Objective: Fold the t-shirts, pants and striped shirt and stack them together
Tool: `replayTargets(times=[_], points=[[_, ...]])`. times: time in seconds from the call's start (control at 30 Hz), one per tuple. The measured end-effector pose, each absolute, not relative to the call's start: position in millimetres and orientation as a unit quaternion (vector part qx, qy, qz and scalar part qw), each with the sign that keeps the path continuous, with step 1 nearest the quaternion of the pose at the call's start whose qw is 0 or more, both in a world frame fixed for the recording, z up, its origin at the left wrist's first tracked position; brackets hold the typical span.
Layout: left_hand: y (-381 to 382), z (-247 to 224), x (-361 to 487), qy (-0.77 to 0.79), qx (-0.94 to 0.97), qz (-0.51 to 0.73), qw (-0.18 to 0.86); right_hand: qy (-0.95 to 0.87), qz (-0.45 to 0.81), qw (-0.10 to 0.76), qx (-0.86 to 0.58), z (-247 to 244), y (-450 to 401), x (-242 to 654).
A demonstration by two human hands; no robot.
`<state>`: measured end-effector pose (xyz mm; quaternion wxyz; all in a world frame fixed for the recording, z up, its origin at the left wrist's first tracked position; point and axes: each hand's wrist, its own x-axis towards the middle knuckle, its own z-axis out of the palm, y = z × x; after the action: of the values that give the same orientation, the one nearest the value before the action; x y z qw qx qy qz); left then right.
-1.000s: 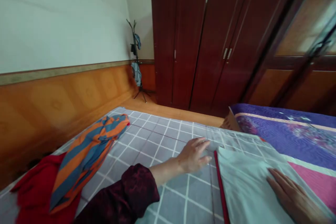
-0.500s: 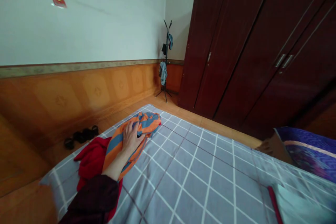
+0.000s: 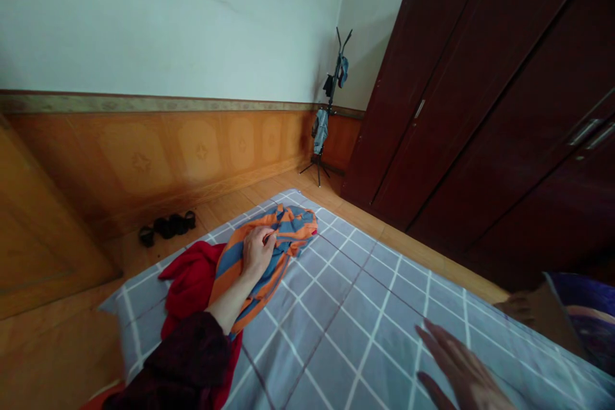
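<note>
An orange and blue-grey striped garment [image 3: 230, 269] lies rumpled on the checked bedsheet [image 3: 331, 307]. My left hand [image 3: 259, 246] rests on it with curled fingers, pinching a fold of the cloth. Under and beside the striped garment is a red garment [image 3: 192, 272], partly hidden by it and by my sleeve. Over the bed at the lower right, my right hand [image 3: 461, 368] has its fingers stretched out and thumb apart, holding nothing.
Dark shoes [image 3: 166, 225] stand on the floor left of the bed. A coat rack [image 3: 331, 102] with clothes is in the far corner, beside a dark red wardrobe [image 3: 432, 90]. A cardboard box [image 3: 542, 317] and a purple patterned item [image 3: 586, 307] are at the right.
My left hand has gone from lying spread on the striped garment to curled fingers on it. My right hand has come into view at the lower right. The view has turned right.
</note>
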<state>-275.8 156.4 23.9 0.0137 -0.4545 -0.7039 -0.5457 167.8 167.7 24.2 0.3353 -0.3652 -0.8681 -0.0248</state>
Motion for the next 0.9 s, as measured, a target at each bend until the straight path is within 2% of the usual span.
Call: replayTargets(times=[0.13, 0.17, 0.2, 0.27, 0.33, 0.4, 0.5, 0.63, 0.7, 0.73, 0.8, 0.9], points=[[130.7, 61.5, -227.9, -0.66, -0.456, -0.594, -0.057, -0.917, -0.049, 0.278, -0.281, -1.2, 160.2, 102.1], [120.3, 68.9, -209.6, -0.635, -0.477, -0.6, -0.093, -0.917, -0.042, 0.28, -0.283, -6.7, 157.4, 91.7], [109.1, 73.9, -190.5, -0.579, -0.513, -0.606, -0.185, -0.912, -0.026, 0.29, -0.29, -11.6, 154.9, 84.4], [87.4, 75.8, -154.2, -0.47, -0.632, -0.504, -0.354, -0.902, 0.032, 0.314, -0.294, -18.5, 151.3, 78.1], [71.7, 70.3, -127.1, -0.376, -0.723, -0.401, -0.419, -0.887, 0.105, 0.337, -0.299, -21.3, 149.7, 78.4], [65.2, 64.3, -113.9, -0.341, -0.764, -0.36, -0.413, -0.866, 0.172, 0.346, -0.316, -20.5, 149.5, 80.5], [73.0, 62.1, -121.6, -0.403, -0.741, -0.417, -0.338, -0.829, 0.252, 0.35, -0.357, -16.5, 149.3, 81.3], [104.6, 53.3, -165.6, -0.555, -0.657, -0.498, -0.11, -0.771, 0.344, 0.372, -0.386, -11.7, 146.4, 78.5], [119.9, 42.7, -187.2, -0.639, -0.604, -0.477, -0.012, -0.725, 0.397, 0.385, -0.41, -9.3, 144.2, 77.0], [124.9, 38.1, -194.0, -0.672, -0.584, -0.455, -0.001, -0.697, 0.43, 0.39, -0.421, -7.8, 143.3, 76.5], [127.3, 34.7, -196.1, -0.707, -0.576, -0.406, -0.053, -0.637, 0.491, 0.403, -0.436, -4.6, 141.9, 75.9], [111.9, 47.6, -172.1, -0.628, -0.65, -0.349, -0.247, -0.556, 0.565, 0.432, -0.431, -0.1, 142.1, 75.6]])
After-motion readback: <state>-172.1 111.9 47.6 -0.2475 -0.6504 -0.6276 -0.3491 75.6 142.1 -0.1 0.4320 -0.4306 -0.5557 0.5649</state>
